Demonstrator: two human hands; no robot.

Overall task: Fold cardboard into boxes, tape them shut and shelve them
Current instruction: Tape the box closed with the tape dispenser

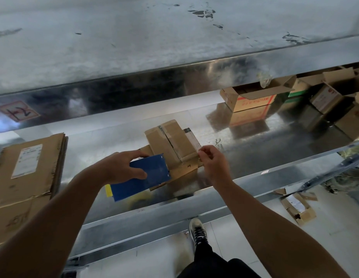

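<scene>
A small brown cardboard box (170,141) with tape along its top seam lies on the shiny metal shelf (245,161) in the middle of the view. My left hand (122,167) grips a blue tape dispenser (146,177) with a yellow part at its near end, just left of the box. My right hand (212,163) is at the box's near right corner, its fingers curled and pinching at the box's edge there; whether tape is between them I cannot tell.
Flattened cardboard sheets (24,171) with a white label are stacked at the shelf's left. Open cartons (253,99) stand at the back right. A metal shelf (134,37) hangs overhead. On the floor below lie torn cardboard (299,209) and my shoe (197,231).
</scene>
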